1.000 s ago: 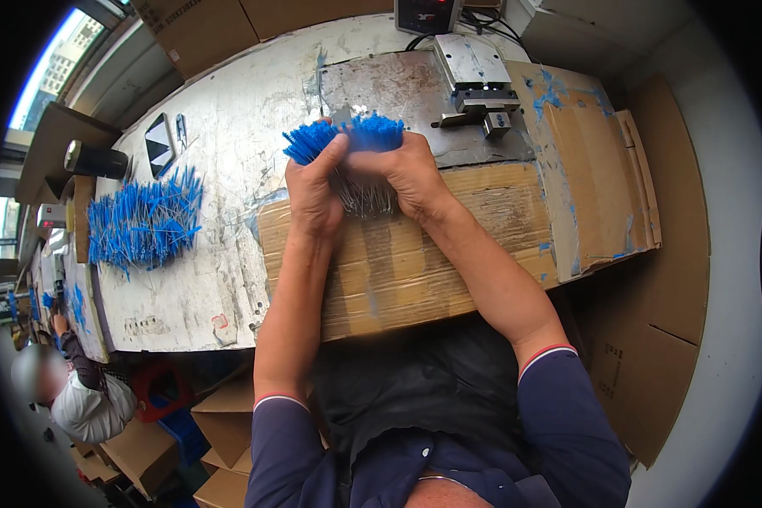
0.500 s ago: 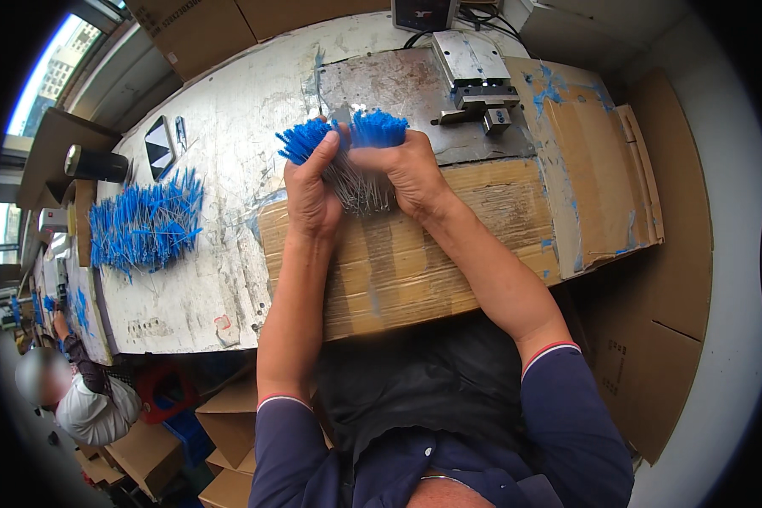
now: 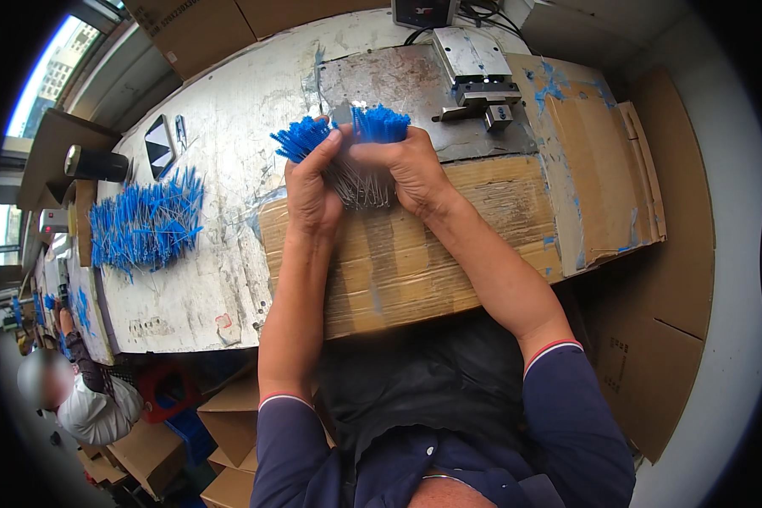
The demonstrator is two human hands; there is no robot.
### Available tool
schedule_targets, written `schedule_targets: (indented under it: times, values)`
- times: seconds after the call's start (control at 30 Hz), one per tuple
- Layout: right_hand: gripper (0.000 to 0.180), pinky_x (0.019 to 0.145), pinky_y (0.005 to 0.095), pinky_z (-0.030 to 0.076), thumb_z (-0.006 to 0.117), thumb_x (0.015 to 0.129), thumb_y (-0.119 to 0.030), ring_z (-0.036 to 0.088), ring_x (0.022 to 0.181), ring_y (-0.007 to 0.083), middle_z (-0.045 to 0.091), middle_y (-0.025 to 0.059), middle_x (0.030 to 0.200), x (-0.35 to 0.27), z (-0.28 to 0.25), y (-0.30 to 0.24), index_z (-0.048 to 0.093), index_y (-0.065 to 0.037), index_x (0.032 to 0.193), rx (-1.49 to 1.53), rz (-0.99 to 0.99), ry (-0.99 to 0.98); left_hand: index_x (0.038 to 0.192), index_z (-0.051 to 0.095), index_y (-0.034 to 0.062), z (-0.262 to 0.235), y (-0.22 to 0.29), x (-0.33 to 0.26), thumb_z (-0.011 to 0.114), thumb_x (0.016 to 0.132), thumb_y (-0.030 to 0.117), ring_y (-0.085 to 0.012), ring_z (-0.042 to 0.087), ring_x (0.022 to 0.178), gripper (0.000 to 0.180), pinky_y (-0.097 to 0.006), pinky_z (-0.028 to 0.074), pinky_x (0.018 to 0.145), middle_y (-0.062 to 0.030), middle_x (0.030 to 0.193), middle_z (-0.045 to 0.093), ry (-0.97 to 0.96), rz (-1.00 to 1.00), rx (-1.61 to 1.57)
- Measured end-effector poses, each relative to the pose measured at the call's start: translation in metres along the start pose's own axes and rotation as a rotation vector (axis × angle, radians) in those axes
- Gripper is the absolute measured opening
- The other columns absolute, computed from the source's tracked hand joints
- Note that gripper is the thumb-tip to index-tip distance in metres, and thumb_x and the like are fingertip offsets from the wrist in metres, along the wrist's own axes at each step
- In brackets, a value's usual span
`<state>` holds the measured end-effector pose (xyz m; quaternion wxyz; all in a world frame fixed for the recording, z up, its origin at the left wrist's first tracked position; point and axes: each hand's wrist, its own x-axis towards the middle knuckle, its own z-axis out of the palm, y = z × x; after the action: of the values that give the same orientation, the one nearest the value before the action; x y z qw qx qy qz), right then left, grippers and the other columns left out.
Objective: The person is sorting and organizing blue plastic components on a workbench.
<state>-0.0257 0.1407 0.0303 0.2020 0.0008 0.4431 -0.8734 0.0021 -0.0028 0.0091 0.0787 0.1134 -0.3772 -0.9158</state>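
Two bunches of small brushes with blue bristle heads and thin wire stems are held upright, side by side, above the cardboard. My left hand (image 3: 315,193) is closed around the left bunch of wire brushes (image 3: 299,139). Around the right bunch of wire brushes (image 3: 383,124), my right hand (image 3: 418,176) is wrapped, its thumb pointing toward the left hand. Bare wire ends (image 3: 362,188) hang together between the palms, so where one bunch stops and the other starts cannot be made out. A loose pile of the same blue brushes (image 3: 148,222) lies on the table to the left.
Under my hands, a cardboard sheet (image 3: 449,262) covers the table's front. Beyond it are a metal plate (image 3: 381,76) and a metal clamping fixture (image 3: 478,80). A phone (image 3: 158,146) and a dark cylinder (image 3: 97,163) sit at left; another person (image 3: 93,398) works at far left.
Both hands still grip the brushes. The blue heads have spread slightly, the left bunch tipping a little outward, and the wire ends have risen slightly.
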Motion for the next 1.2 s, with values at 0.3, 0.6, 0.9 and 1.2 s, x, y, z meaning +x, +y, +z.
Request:
schedule_targets:
  times: [0.3, 0.6, 0.9, 1.2]
  values:
    - [0.022, 0.078, 0.0296, 0.060, 0.075, 0.078, 0.007, 0.072, 0.080, 0.0163, 0.074, 0.0066, 0.092, 0.000, -0.004, 0.004, 0.074, 0.001, 0.100, 0.012, -0.028, 0.040, 0.120, 0.066, 0.0050, -0.003, 0.002, 0.000, 0.069, 0.096, 0.007, -0.0242, 0.072, 0.099, 0.024, -0.038, 0.060, 0.090, -0.0133, 0.109, 0.074, -0.038, -0.062, -0.067]
    - [0.023, 0.079, 0.0309, 0.061, 0.075, 0.078, 0.009, 0.072, 0.084, 0.0169, 0.075, 0.0070, 0.095, 0.001, -0.004, -0.001, 0.073, 0.001, 0.100, -0.064, 0.005, -0.026, 0.115, 0.067, 0.0025, 0.007, -0.002, -0.004, 0.072, 0.092, 0.001, -0.0203, 0.071, 0.097, 0.024, -0.035, 0.059, 0.088, -0.0085, 0.106, 0.073, -0.048, 0.069, 0.170]
    - [0.023, 0.079, 0.0314, 0.061, 0.074, 0.080, 0.007, 0.072, 0.083, 0.0174, 0.074, 0.0071, 0.095, 0.001, 0.000, 0.003, 0.073, 0.001, 0.103, 0.010, 0.010, -0.003, 0.112, 0.069, -0.0002, 0.000, 0.000, 0.000, 0.075, 0.089, 0.002, -0.0215, 0.072, 0.095, 0.024, -0.035, 0.059, 0.090, -0.0121, 0.107, 0.075, -0.001, 0.052, 0.078]
    - [0.023, 0.072, 0.0293, 0.060, 0.075, 0.081, 0.006, 0.073, 0.076, 0.0172, 0.074, 0.0090, 0.090, 0.001, -0.001, 0.002, 0.073, 0.001, 0.103, 0.018, 0.002, -0.014, 0.110, 0.071, -0.0002, -0.007, 0.002, 0.003, 0.069, 0.096, 0.012, -0.0228, 0.074, 0.088, 0.018, -0.038, 0.063, 0.074, -0.0129, 0.105, 0.075, 0.015, -0.047, 0.054]
